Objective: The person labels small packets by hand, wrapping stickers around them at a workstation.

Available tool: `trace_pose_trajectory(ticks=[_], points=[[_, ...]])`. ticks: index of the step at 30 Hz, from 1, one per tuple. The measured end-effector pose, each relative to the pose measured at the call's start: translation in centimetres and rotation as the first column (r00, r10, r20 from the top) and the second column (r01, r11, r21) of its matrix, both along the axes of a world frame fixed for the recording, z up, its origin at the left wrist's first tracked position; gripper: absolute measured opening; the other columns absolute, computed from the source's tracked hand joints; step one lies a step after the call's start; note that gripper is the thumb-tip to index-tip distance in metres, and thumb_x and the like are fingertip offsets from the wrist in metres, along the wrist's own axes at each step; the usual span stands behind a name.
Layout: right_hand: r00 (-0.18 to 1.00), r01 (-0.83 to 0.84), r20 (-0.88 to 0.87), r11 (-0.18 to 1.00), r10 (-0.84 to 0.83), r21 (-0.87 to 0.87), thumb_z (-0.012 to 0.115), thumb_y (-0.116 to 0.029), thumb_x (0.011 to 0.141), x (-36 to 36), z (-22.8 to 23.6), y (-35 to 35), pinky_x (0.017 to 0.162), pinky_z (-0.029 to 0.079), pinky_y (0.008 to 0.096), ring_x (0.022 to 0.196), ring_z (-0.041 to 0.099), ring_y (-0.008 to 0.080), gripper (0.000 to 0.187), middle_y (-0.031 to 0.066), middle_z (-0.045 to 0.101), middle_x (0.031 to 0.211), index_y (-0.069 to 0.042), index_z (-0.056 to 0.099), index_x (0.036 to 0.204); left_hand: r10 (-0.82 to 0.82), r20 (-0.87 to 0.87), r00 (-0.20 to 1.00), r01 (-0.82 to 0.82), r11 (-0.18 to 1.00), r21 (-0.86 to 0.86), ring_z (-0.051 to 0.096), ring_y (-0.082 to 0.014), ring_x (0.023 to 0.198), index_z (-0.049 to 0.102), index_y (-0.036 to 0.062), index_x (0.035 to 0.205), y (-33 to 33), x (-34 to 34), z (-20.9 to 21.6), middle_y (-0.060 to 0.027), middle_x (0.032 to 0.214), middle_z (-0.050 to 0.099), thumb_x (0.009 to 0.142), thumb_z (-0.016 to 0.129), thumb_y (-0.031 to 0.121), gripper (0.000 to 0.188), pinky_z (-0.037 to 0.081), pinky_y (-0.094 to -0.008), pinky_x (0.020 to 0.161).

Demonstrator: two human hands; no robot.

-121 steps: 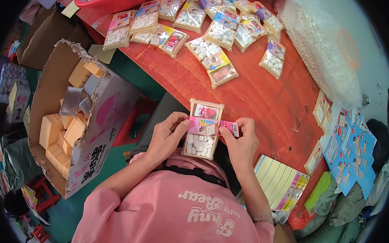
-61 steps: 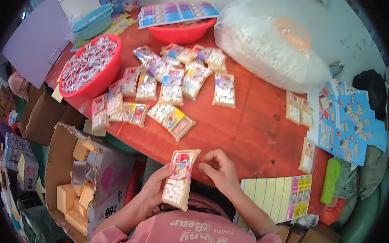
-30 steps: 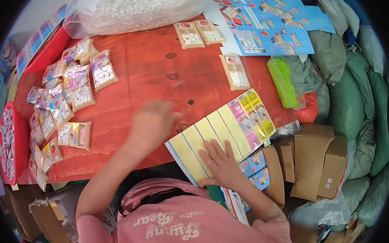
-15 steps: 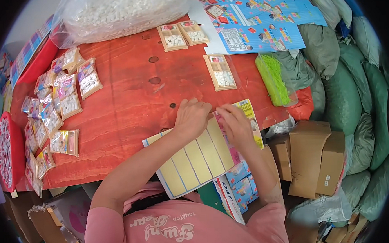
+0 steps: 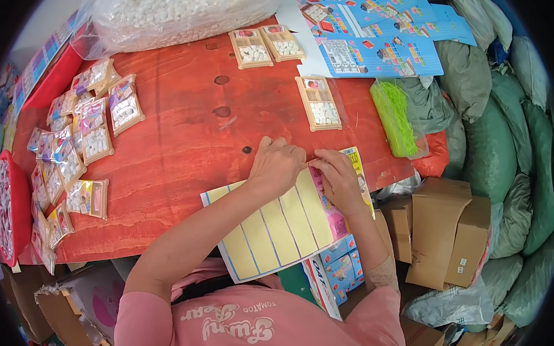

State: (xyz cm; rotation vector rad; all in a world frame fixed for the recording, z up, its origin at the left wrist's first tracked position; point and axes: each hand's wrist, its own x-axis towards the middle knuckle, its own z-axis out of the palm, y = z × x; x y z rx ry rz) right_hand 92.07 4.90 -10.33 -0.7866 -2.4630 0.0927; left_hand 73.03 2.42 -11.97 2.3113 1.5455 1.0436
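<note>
Hands [image 5: 277,168] pinching upper edge of yellow-and-pink sheet [image 5: 267,231], red table [image 5: 180,115] partly beneath, wrapped trays [image 5: 124,107] at left

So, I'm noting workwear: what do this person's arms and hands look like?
The left hand and right hand are bare and ungloved. Short, plain pink fabric sleeves leave both forearms uncovered; a faint, unclear mark shows on the right one.
</note>
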Motion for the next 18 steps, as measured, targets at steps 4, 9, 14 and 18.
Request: trace_pose_trajectory(ticks=[4,9,14,18], points=[[1.000,-0.011,-0.017,0.998,0.010,-0.061,0.063,-0.012,0.078,0.3,0.7,0.2,0.090,0.039,0.0406,0.101,0.052,0.0330,0.012,0.0134,0.055,0.108,-0.006,0.055,0.086,-0.017,-0.029,0.999,0.020,0.997,0.080,0.052,-0.0206,0.069,0.055,0.0097,0.072,0.1,0.1,-0.3,-0.0029,0.066,0.057,0.077,0.063,0.020,0.013,0.034,-0.0348,0.067],[0.304,0.282,-0.652,0.719,-0.694,-0.635,0.049,-0.018,0.093,7.7,2.8,-1.0,0.066,0.047,0.0270,0.076,0.056,0.0138,0.017,0.0066,0.059,0.083,-0.005,0.053,0.083,0.006,-0.104,0.995,0.004,0.995,0.102,0.052,-0.0200,0.073,0.053,0.0082,0.070,0.4,-0.8,-1.0,-0.0046,0.067,0.057,0.074,0.058,0.012,0.007,0.034,-0.0353,0.067],[0.097,0.468,-0.716,0.666,-0.692,-0.581,0.054,-0.004,0.083,15.2,5.2,-2.3,0.056,0.046,0.0239,0.061,0.054,0.0148,0.015,0.0062,0.057,0.077,-0.006,0.051,0.097,0.075,-0.203,0.976,-0.050,0.991,0.126,0.052,-0.0192,0.072,0.052,0.0080,0.071,1.5,1.7,-0.4,-0.0038,0.066,0.056,0.072,0.055,0.010,0.004,0.034,-0.0361,0.067],[0.531,0.368,-0.490,0.709,-0.691,-0.601,0.059,-0.005,0.083,6.0,4.1,-2.7,0.071,0.047,0.0244,0.081,0.053,0.0114,0.015,0.0016,0.052,0.088,-0.008,0.052,0.096,0.106,-0.167,0.980,-0.109,0.994,-0.009,0.052,-0.0196,0.076,0.053,0.0083,0.073,2.8,3.6,0.0,-0.0050,0.070,0.056,0.072,0.055,0.010,0.003,0.034,-0.0367,0.067]])
